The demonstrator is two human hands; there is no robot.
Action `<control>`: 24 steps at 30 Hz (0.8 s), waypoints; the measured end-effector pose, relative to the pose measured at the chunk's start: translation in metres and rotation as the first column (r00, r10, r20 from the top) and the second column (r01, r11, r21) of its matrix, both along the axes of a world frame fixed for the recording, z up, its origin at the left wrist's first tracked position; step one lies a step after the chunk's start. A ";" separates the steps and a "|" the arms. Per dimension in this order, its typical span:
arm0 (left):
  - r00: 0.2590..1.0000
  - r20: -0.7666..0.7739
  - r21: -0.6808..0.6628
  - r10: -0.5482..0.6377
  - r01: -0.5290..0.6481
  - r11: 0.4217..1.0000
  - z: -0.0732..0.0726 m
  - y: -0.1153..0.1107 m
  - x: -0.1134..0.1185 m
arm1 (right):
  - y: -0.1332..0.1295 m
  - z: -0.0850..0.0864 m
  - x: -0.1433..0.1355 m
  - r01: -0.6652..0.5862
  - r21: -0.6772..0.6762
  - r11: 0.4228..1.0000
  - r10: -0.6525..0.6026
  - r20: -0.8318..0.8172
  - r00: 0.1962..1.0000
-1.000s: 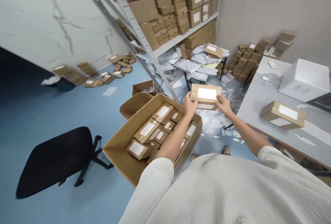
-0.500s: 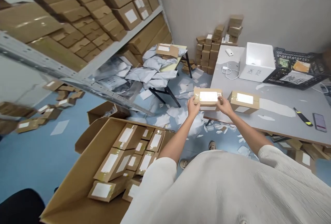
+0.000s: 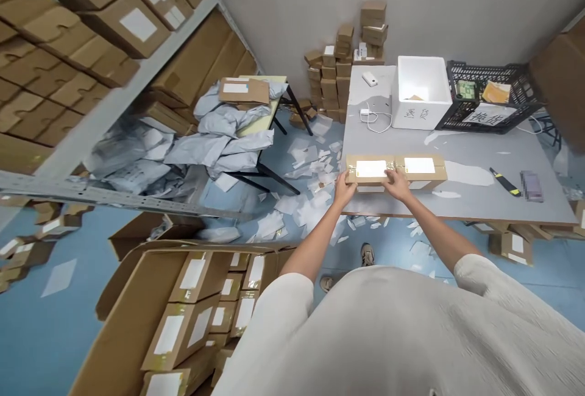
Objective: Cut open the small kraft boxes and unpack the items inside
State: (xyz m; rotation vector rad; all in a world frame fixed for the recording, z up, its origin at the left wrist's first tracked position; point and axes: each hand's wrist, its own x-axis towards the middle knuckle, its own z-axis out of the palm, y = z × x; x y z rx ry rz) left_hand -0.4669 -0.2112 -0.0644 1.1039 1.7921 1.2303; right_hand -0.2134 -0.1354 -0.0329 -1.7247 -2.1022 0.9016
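A small brown box with a white label (image 3: 371, 169) is held between my two hands at the near left part of the grey table (image 3: 475, 201). My left hand (image 3: 343, 190) grips its left end, and my right hand (image 3: 397, 185) grips its right end. Right beside it, seemingly touching, is a second labelled brown box (image 3: 420, 166) on the table. My right fingers lie at the seam between the two boxes. The undersides of both boxes are hidden.
A white bin (image 3: 419, 117) and a black crate (image 3: 493, 100) stand at the table's back; a cutter (image 3: 504, 181) and phone (image 3: 532, 186) lie right. A large carton (image 3: 132, 298) of boxes sits lower left. Paper scraps (image 3: 301, 201) litter the floor.
The view has turned right. The held box has moved from beyond the table's left edge to over the table, against the second box. Both hands have kept their grip.
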 end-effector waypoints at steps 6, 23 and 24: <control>0.989 0.009 -0.007 -0.151 0.151 0.989 -0.016 0.023 0.019 | 0.014 -0.010 0.029 0.021 0.053 0.998 -0.026 0.087 0.996; 0.994 -0.037 -0.016 0.101 -0.102 0.995 -0.017 -0.054 -0.056 | -0.012 -0.014 -0.084 -0.316 0.116 0.942 0.319 -0.016 0.947; 0.990 -0.036 -0.010 0.133 -0.133 0.991 -0.017 -0.068 -0.066 | -0.017 -0.016 -0.099 -0.356 0.108 0.928 0.360 -0.027 0.932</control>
